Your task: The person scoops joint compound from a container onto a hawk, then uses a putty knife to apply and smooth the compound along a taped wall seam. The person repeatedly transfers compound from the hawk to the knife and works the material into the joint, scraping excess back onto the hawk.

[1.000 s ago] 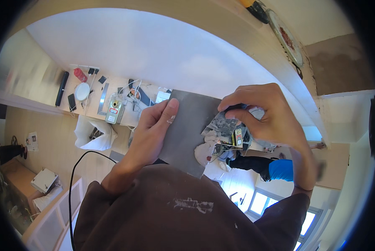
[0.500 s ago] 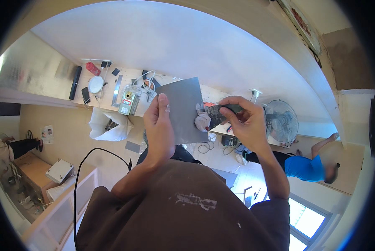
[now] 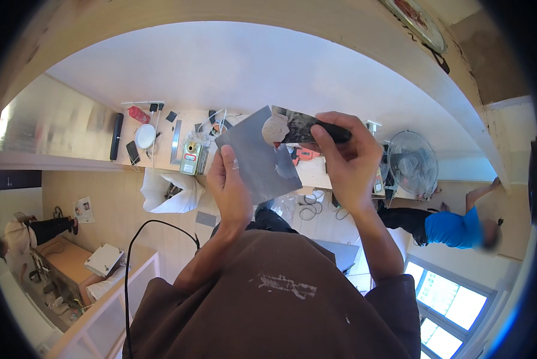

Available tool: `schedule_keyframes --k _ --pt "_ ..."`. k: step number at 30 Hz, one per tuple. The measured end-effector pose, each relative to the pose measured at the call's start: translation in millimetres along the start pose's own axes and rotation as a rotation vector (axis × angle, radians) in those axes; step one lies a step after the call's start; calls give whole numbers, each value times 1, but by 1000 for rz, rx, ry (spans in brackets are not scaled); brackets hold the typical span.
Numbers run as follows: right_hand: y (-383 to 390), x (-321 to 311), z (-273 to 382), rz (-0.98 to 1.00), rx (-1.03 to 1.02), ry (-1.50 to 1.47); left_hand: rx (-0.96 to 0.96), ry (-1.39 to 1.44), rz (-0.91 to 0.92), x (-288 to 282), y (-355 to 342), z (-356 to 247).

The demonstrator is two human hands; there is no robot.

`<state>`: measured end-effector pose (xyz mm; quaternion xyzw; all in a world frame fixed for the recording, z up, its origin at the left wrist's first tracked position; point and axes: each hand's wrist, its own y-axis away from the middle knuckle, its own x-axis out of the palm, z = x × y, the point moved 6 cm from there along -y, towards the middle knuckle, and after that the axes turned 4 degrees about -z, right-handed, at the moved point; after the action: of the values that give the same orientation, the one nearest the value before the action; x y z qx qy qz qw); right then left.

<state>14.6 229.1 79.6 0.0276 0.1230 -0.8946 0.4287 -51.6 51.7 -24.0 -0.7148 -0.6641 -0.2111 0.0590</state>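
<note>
Gray board point(image 3: 250, 158) was up in front of the chest, tilted, held in the air. Left hand point(image 3: 229, 191) had its fingers closed on the board's near left edge, thumb on the upper face. Whitish smear point(image 3: 285, 168) showed on the board near its right edge. Right hand point(image 3: 355, 164) had its fingers pinched around the dark handle of a putty knife point(image 3: 301, 127), blade pointing left. Pale putty lump point(image 3: 274, 130) sat at the blade's end, over the board's upper right edge; couldn't tell if it touched the board.

Beyond the hands, a long counter point(image 3: 164, 133) ran along the wall. Red-orange tool point(image 3: 308, 154) lay on it, seen between board and right hand. Left part carried a greenish box-shaped device point(image 3: 190, 158), metal square point(image 3: 176, 142), round white lid point(image 3: 145, 136), black phone point(image 3: 132, 152) and red bottle point(image 3: 138, 115). Fan point(image 3: 412, 161) stood to the right. White bag point(image 3: 170, 192) was open, below the counter's front edge.

Further out: person in a blue top point(image 3: 454, 230) at right, another person point(image 3: 22, 232) far left, window point(image 3: 457, 301) lower right.
</note>
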Motion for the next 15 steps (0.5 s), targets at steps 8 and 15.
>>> schedule_keyframes --k 8,15 --pt "55 45 27 430 -872 730 -16 243 -82 5 5 -32" --pt "66 33 38 507 -727 675 48 -32 -26 -12 -4 -16"
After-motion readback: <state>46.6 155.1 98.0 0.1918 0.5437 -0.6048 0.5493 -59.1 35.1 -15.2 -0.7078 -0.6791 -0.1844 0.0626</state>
